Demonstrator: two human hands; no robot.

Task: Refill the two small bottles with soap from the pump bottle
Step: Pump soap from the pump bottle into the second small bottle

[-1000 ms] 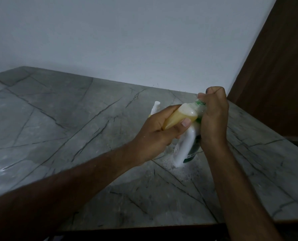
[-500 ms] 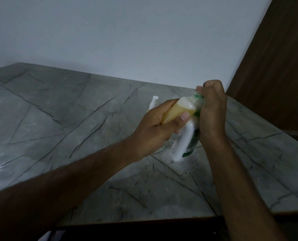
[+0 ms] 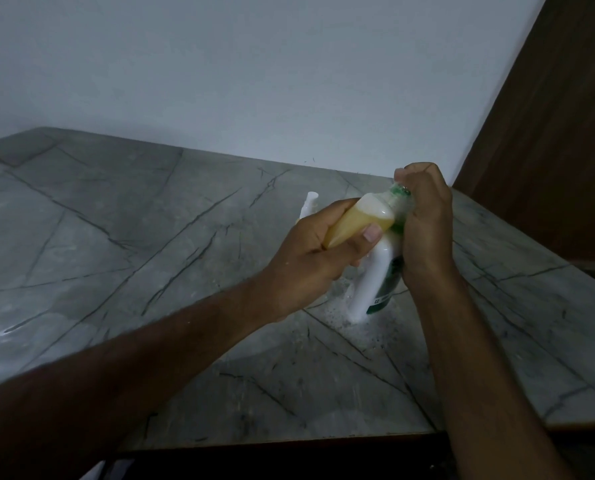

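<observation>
The left hand (image 3: 310,261) is wrapped around a small bottle (image 3: 358,221) filled with yellow soap, the thumb lying across its side. The bottle is tilted, with its neck pointing up toward 2 o'clock, and there is white foam inside under the neck. The right hand (image 3: 424,220) is closed tight over the top of this bottle, fingers curled around the green cap area (image 3: 400,192), so the cap itself is mostly hidden and I cannot tell if it is on or off.

Under both hands stands the pump bottle (image 3: 372,282), white with a dark green label, on the grey marble bench (image 3: 116,237). Its upper part is covered by the hands. Around its foot the bench is wet, with small foam bubbles (image 3: 334,306).

Behind the left hand, at about 11 o'clock from it, a white piece (image 3: 310,202) sticks up; only its top shows, so what it is I cannot tell.

A plain pale wall (image 3: 254,81) is at 12 o'clock beyond the bench, and a brown wooden panel (image 3: 549,133) at 2 o'clock
</observation>
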